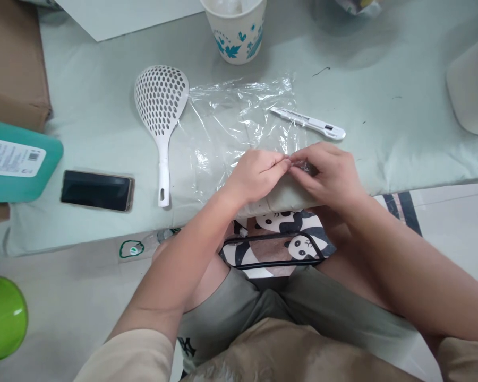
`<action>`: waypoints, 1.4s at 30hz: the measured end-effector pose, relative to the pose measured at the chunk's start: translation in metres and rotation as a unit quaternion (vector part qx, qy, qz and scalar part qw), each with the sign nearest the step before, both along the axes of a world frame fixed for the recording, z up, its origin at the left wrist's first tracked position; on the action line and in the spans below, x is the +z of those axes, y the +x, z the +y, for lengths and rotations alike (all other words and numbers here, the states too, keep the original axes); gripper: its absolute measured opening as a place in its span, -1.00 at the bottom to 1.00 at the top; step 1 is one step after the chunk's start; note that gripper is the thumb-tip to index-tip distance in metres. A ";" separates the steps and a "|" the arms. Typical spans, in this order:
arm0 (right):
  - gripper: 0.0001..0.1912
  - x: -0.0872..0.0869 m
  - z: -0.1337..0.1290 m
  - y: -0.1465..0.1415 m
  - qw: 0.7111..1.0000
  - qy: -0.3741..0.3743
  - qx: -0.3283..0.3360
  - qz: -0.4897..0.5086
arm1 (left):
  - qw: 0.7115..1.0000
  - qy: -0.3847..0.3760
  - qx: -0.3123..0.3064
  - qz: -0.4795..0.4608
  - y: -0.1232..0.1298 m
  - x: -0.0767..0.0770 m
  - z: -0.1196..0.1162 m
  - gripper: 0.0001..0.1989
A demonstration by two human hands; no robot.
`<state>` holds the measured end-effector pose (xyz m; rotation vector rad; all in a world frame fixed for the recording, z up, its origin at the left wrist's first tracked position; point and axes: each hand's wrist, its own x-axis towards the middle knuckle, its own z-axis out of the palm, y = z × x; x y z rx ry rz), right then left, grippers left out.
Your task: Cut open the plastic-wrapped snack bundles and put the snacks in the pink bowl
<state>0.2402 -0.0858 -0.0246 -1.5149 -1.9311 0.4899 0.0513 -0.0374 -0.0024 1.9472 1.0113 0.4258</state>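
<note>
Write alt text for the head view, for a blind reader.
A bare left hand and bare right hand pinch clear crinkled plastic film at the edge of a pale green cloth-covered table. A white perforated plastic skimmer and a rectangular black-screened phone lie to the left, a slim white plastic cutter to the right; a white cup with blue leaves stands behind.
</note>
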 end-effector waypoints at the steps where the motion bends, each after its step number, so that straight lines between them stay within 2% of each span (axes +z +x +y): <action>1: -0.86 0.000 0.001 0.001 1.000 -0.008 -0.006 0.003 | 1.000 -0.002 -0.002 -0.001 0.000 0.000 0.000 -0.61; 6: -0.83 0.006 0.004 0.008 0.999 -0.043 -0.017 0.011 | 1.000 0.002 -0.012 0.004 0.000 0.000 -0.001 -0.62; 10: -0.81 0.005 0.005 0.012 0.999 -0.028 -0.012 0.025 | 1.000 -0.006 -0.010 0.023 0.000 0.002 -0.001 -0.62; 16: -0.78 0.002 0.006 0.018 0.991 0.005 -0.118 0.070 | 0.999 -0.009 -0.004 0.033 -0.001 0.004 -0.001 -0.60; 22: -0.82 -0.001 0.002 0.004 0.999 0.016 -0.008 0.038 | 1.000 0.006 -0.001 0.025 0.000 0.004 0.000 -0.57; 24: -0.91 -0.001 0.003 0.002 1.000 0.007 -0.008 0.026 | 1.000 0.006 -0.002 0.021 0.000 0.004 0.000 -0.60; 27: -0.89 0.002 0.004 0.007 1.000 0.004 -0.016 0.010 | 1.000 0.004 -0.007 0.024 0.000 0.003 0.000 -0.63; 34: -0.86 0.005 0.003 0.019 0.995 0.083 -0.053 -0.013 | 0.999 0.007 -0.005 0.044 0.000 0.002 -0.001 -0.63; 39: -0.83 0.005 0.002 0.018 0.993 0.100 -0.060 -0.018 | 1.000 -0.002 0.004 0.030 0.000 0.001 -0.002 -0.62; 42: -0.87 0.003 0.002 0.020 0.995 0.094 -0.041 -0.005 | 1.000 -0.008 0.012 0.017 -0.001 0.000 -0.002 -0.63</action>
